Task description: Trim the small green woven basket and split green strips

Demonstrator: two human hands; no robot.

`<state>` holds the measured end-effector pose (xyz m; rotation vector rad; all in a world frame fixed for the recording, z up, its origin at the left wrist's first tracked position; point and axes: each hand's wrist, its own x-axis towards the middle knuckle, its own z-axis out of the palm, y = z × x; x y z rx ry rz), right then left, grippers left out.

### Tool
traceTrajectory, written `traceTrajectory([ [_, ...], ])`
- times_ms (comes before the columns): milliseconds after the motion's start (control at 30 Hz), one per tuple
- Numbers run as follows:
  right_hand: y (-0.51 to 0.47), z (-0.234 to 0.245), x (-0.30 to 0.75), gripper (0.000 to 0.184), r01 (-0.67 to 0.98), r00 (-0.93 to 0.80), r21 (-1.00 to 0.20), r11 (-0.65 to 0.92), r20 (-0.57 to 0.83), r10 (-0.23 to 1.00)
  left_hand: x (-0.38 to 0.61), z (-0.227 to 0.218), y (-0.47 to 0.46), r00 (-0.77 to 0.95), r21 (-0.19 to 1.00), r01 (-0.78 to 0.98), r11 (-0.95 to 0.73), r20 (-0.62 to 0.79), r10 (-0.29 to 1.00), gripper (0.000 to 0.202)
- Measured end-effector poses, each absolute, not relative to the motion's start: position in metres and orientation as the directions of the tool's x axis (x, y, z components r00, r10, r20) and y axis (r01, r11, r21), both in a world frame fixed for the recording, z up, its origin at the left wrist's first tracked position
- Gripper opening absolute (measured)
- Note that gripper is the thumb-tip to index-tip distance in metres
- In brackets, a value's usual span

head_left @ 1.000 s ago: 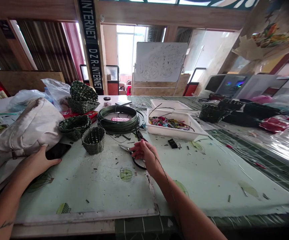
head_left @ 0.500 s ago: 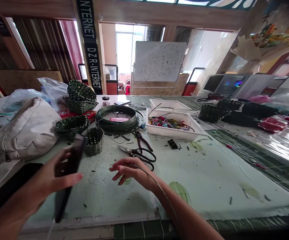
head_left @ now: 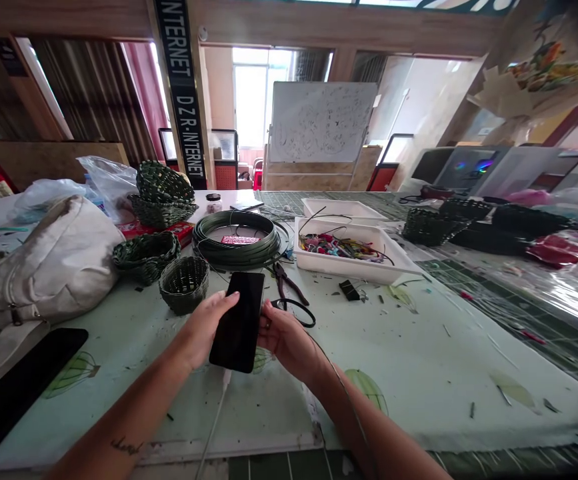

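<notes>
Both my left hand [head_left: 207, 331] and my right hand [head_left: 285, 344] hold a black smartphone [head_left: 237, 322] above the pale green table mat [head_left: 419, 360], its dark screen facing up. A white charging cable [head_left: 213, 423] runs from its lower end toward me. My right hand is just in front of the black-handled scissors [head_left: 295, 312], whose blades are hidden behind the phone. A thin dark strand [head_left: 341, 380] trails along my right forearm. Left of the phone stands a small woven basket [head_left: 184, 285].
Beyond the hands lie a coil of green strip [head_left: 233, 240], steel pliers [head_left: 285, 282] and a white tray [head_left: 353, 252] of coloured scraps. A canvas bag [head_left: 39, 263], woven baskets [head_left: 163, 193] and a black tablet [head_left: 19, 385] sit left. Further baskets [head_left: 431, 227] stand right.
The phone, lifted from beside the bag, has dropped from upright in my left hand to a low, flatter hold in both hands. My right hand has moved up to it, over the scissors.
</notes>
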<state>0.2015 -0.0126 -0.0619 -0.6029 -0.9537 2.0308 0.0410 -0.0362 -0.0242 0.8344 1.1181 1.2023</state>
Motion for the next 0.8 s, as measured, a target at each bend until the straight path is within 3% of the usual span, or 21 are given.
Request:
traceTrajectory([
  [133,-0.010,-0.058,0.205,0.030,-0.427,-0.582,-0.818,-0.385,-0.078,0.809,0.030,-0.033,-0.035,-0.015,0.865,-0.439,0.245,-0.279,0.960,0.019],
  [333,-0.009,-0.052,0.208,0.030,-0.423,-0.650,-0.820,-0.384,-0.021,0.760,0.017,-0.040,-0.041,0.111,0.780,-0.571,0.256,-0.235,0.966,0.028],
  [800,-0.011,-0.053,0.212,0.021,-0.451,-0.666,-0.829,-0.330,0.067,0.743,0.023,-0.034,-0.051,0.205,0.762,-0.598,0.248,-0.153,0.967,0.027],
])
